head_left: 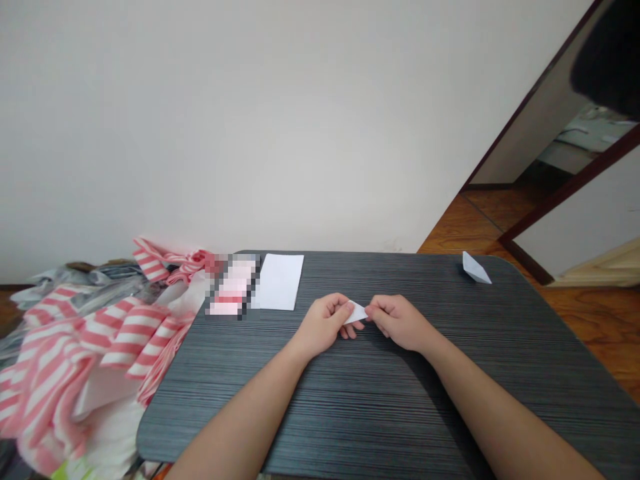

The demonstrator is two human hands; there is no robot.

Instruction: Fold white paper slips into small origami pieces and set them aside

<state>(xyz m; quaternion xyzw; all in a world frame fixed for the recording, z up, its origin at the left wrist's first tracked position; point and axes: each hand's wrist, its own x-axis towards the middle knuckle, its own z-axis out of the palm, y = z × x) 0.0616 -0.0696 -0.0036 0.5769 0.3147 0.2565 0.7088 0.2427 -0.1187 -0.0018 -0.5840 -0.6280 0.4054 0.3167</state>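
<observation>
Observed from head-mounted camera, looking forward and down. Both hands together above a dark grey, finely wood-grained rectangular surface (pixel 400 417) with rounded corners.

Left hand (pixel 325 325) and right hand (pixel 400 323) meet near mid-surface, fingers curled inward, knuckles up. Between them, a small folded piece of white paper (pixel 356 313), pointed in outline, is pinched by both hands, its ends partly hidden by the fingers. It is held just above the surface; contact with the surface cannot be confirmed. Both forearms extend from the lower frame edge, bare, resting or nearly resting on the surface.

Further items on the surface: a flat rectangular sheet of white paper (pixel 280 281) near the far edge, beyond and to the left of the hands. Just left of the sheet, a pink-and-white item (pixel 234 287) is pixelated; identity cannot be determined. At the far right corner, well apart from the hands, lies a folded white paper shape (pixel 475 269) with a pointed, boat-like profile.

Left of the surface, a heap of pink-and-white striped material (pixel 120 340) spills over the edge, overlapping it. Beyond the surface: a plain off-white wall (pixel 250 120); at right, an orange-brown wooden floor (pixel 480 227).
</observation>
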